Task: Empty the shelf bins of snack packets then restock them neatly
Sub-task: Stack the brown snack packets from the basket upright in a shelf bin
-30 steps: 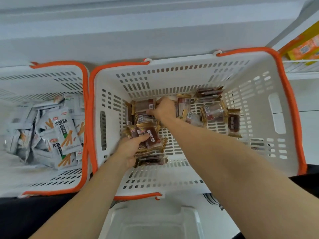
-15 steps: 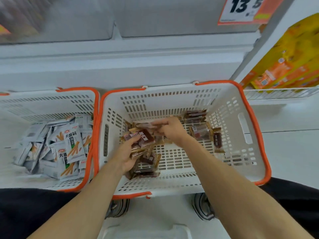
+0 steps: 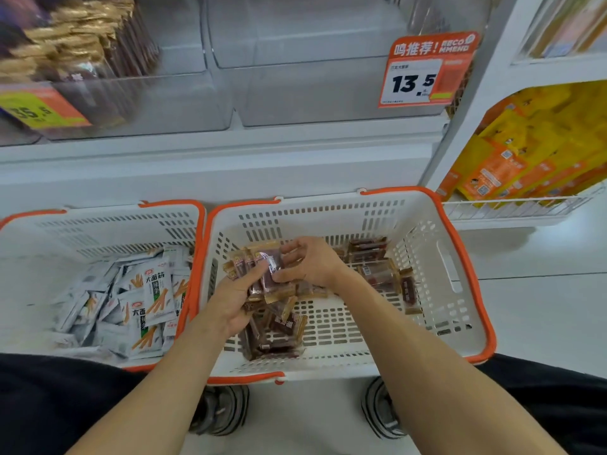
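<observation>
Head view, left to right: white packets [image 3: 144, 300] lie in the left basket [image 3: 98, 224]. Since a second ago the left hand [image 3: 230, 302] has lifted its fanned stack of brown packets [image 3: 262, 274] above the right basket [image 3: 460, 257]; the right hand [image 3: 312, 266] now pinches the stack's edge. The empty clear bin [image 3: 315, 90] has come into view, so restocking looks imminent.

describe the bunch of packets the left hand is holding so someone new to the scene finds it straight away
Start at the right-hand white basket with the orange rim, on the floor below the shelf. Over its left half, the left hand grips a fanned stack of brown packets with gold ends, and the right hand touches it too. Unlike the loose brown packets lying on the basket floor, this bunch is lifted and bundled.
</observation>
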Demonstrator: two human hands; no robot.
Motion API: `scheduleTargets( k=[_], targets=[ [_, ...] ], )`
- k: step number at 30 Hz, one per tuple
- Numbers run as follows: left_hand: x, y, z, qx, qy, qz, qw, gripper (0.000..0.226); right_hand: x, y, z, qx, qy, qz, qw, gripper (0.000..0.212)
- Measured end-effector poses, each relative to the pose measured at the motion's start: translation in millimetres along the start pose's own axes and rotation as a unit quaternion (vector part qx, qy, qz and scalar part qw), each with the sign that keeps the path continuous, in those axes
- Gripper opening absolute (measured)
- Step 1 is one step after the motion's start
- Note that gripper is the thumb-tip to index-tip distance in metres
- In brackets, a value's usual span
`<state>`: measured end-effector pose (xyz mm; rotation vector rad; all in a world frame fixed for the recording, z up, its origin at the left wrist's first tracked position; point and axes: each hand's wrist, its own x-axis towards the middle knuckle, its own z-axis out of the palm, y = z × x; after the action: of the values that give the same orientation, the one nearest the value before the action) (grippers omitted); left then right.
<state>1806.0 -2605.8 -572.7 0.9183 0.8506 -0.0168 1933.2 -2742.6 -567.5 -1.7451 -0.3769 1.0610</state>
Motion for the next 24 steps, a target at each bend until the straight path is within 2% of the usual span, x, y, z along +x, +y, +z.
scheduleTargets(
  k=[2,6,8,10,11,13,16,21,24],
  targets=[
    [0.0,-3.9,-2.2,0.014,0.013,-0.013,1.000,0.041,1.3,4.4,-2.2,-0.003,-0.028,0.020,0.999,0.048],
    [2.8,-15.7,-10.5,0.030,0.051,-0.028,0.998,0.032,9.0,25.2,-13.4,0.088,-0.068,0.087,0.990,0.017],
    [5.7,-21.5,-17.2,0.058,0.072,-0.034,0.995,0.031,18.8,44.2,-17.8,0.028,-0.018,0.118,0.993,0.009],
    [7.6,-27.2,-21.7,0.099,0.090,-0.036,0.990,0.030,30.7,68.1,-18.7,-0.112,0.080,0.130,0.982,0.009],
    [8.8,-30.5,-23.1,0.115,0.100,-0.035,0.988,0.028,34.9,78.7,-17.3,-0.146,0.123,0.137,0.972,0.010],
    [11.0,-37.6,-25.5,0.136,0.113,-0.040,0.983,0.026,42.3,97.0,-12.1,-0.139,0.167,0.146,0.965,0.018],
    [17.2,-48.2,-32.2,0.130,0.127,-0.063,0.981,0.027,55.4,109.0,0.7,-0.142,0.174,0.141,0.964,0.035],
    [30.0,-60.6,-39.1,0.120,0.158,-0.092,0.976,0.030,86.2,123.0,20.5,-0.129,0.201,0.176,0.955,0.040],
    [41.4,-64.8,-43.8,0.116,0.161,-0.107,0.974,0.046,101.9,128.6,26.8,-0.109,0.220,0.194,0.950,0.030]
  ],
)
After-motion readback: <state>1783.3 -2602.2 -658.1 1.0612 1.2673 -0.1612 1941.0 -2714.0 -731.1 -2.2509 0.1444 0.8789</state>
